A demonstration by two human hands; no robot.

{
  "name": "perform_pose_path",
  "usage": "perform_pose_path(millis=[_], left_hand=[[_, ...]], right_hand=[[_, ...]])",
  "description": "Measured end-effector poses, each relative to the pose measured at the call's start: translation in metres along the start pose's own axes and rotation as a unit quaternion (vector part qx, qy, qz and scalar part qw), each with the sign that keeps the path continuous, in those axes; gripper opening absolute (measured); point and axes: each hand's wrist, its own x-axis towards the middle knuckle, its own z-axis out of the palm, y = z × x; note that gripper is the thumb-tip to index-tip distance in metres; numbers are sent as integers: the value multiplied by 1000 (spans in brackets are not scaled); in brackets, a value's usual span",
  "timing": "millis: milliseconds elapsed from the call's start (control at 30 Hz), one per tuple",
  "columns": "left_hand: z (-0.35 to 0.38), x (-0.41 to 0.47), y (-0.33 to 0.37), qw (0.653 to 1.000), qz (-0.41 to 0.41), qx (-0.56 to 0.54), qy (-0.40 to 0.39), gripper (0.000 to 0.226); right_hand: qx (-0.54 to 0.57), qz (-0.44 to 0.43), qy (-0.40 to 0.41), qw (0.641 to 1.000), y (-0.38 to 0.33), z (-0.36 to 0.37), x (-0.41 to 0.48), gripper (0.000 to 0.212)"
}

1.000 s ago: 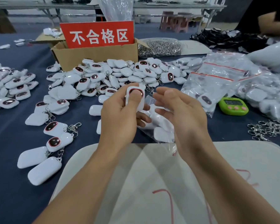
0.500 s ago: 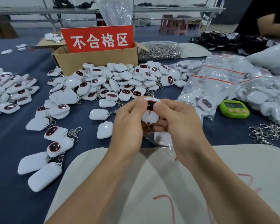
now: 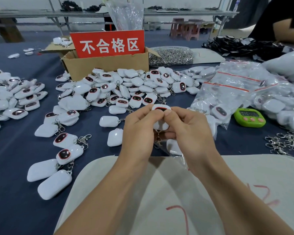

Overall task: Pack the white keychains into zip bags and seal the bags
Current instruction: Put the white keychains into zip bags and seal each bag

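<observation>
A white keychain (image 3: 160,125) with a dark red-rimmed face stands upright between my two hands at the centre; its metal clasp hangs below. My left hand (image 3: 139,129) pinches its left side and my right hand (image 3: 192,133) pinches its right side, both thumbs on the top. A clear zip bag (image 3: 176,150) holding white keychains lies under my right hand, mostly hidden. Loose white keychains (image 3: 126,89) are piled on the dark blue table beyond my hands and to the left.
A cardboard box (image 3: 107,65) with a red sign stands at the back. Filled zip bags (image 3: 231,92) lie right, with a green timer (image 3: 249,117) and loose metal clasps (image 3: 285,143). A white pad (image 3: 244,192) lies under my forearms. Another person's arm (image 3: 288,31) is at the far right.
My left hand brought the keychain down and toward me; my right hand closed in and now pinches it too. The zip bag is now covered by my right hand.
</observation>
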Motion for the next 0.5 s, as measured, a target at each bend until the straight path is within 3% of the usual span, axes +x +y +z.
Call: perform_pose_path(millis=[367,500], left_hand=[[5,-3,0,1000,0,-22,8,22],[7,-5,1,1000,-2,-16,15,34]], right_hand=[[-1,7,-25,1000,-4,-3,0,19],[-14,-3,-20,1000,-4,-2,0,25]])
